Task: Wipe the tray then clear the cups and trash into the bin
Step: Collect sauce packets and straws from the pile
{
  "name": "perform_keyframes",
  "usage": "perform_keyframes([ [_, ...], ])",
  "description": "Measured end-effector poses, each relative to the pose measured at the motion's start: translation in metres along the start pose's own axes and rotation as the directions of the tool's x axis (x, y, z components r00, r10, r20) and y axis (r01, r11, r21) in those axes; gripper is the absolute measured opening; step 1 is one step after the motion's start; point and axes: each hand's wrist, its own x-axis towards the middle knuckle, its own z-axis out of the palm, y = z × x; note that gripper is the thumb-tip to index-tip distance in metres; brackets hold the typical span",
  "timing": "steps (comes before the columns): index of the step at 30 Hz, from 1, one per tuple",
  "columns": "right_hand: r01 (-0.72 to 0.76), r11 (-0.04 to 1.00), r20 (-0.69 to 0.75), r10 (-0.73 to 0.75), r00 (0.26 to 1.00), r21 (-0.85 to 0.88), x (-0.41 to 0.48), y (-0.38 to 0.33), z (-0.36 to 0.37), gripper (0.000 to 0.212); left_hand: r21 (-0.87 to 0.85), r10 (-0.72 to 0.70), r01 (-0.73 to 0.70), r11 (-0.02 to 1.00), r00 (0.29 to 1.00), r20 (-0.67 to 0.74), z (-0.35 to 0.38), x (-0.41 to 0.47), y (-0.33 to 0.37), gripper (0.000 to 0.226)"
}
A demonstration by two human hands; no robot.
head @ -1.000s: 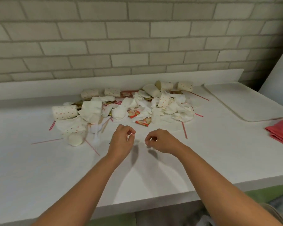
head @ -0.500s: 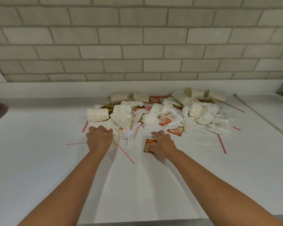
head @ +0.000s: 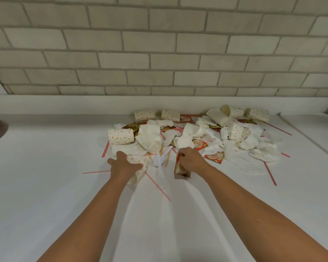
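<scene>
The left hand (head: 125,165) is wrapped round a dotted paper cup (head: 138,160) lying on its side at the near edge of the litter pile (head: 197,133) on the white surface (head: 45,186). The right hand (head: 191,160) pinches a sachet (head: 180,171) just beside it. The cup looks light and easily crushed, so a loose hold round its middle should do. The sachet is limp and best taken by an edge.

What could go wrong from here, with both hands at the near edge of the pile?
1. The left hand grips a paper cup lying beside a thin straw; lifting it may flick the straw off the counter.
2. The right hand holds one packet; the plastic spoon next to it could get knocked away.
3. No bin is in view, so carried trash may drop.
</scene>
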Motion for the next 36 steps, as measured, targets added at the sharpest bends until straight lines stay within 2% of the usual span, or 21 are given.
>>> perform_keyframes([
  [2,0.036,0.984,-0.066,-0.025,0.998,0.174,0.005,-0.010,0.000,0.032,-0.032,0.001,0.000,0.999,1.000,0.018,-0.003,0.001,-0.001,0.076],
  [5,0.001,0.945,-0.078,0.026,0.997,0.328,0.013,-0.018,0.009,0.023,-0.063,0.026,-0.024,0.998,0.999,0.035,-0.005,0.004,-0.005,0.074],
  [6,-0.009,0.948,-0.067,0.032,0.997,0.319,0.016,-0.020,0.014,0.022,-0.067,0.036,-0.033,0.997,0.999,0.037,-0.006,0.005,-0.005,0.073],
  [8,0.002,0.984,-0.002,-0.001,1.000,0.179,0.022,-0.023,0.021,0.029,-0.074,0.046,-0.043,0.996,0.998,0.035,-0.007,0.004,-0.006,0.072],
  [11,0.033,0.999,0.108,-0.032,0.994,-0.012,0.028,-0.024,0.027,0.068,-0.082,0.051,-0.048,0.995,0.998,0.037,-0.009,0.003,-0.005,0.074],
  [13,0.034,0.998,0.150,-0.027,0.988,-0.046,0.033,-0.022,0.031,0.075,-0.086,0.049,-0.045,0.995,0.998,0.046,-0.011,0.003,-0.006,0.076],
  [17,0.005,1.000,0.198,-0.002,0.980,-0.016,0.035,-0.022,0.033,0.056,-0.086,0.046,-0.040,0.995,0.997,0.062,-0.013,0.003,-0.009,0.076],
  [23,-0.020,1.000,0.132,0.019,0.991,0.006,0.034,-0.017,0.029,0.013,-0.104,0.056,-0.049,0.993,0.997,0.061,-0.013,-0.001,-0.007,0.073],
  [27,-0.008,0.999,0.090,0.011,0.996,-0.039,0.029,-0.014,0.026,0.013,-0.089,0.060,-0.056,0.994,0.997,0.052,-0.014,-0.005,-0.004,0.074],
  [30,-0.017,0.997,0.078,0.023,0.997,-0.074,0.025,-0.012,0.026,0.015,-0.054,0.121,-0.118,0.992,0.992,0.041,-0.016,-0.010,-0.001,0.079],
  [33,-0.024,0.994,0.077,0.032,0.996,-0.103,0.020,-0.009,0.025,0.025,-0.001,0.180,-0.181,0.984,0.981,0.065,-0.018,-0.014,0.001,0.073],
  [36,-0.027,0.990,0.067,0.037,0.997,-0.140,0.016,-0.006,0.026,0.014,0.019,0.200,-0.202,0.979,0.976,0.082,-0.018,-0.018,0.001,0.067],
])
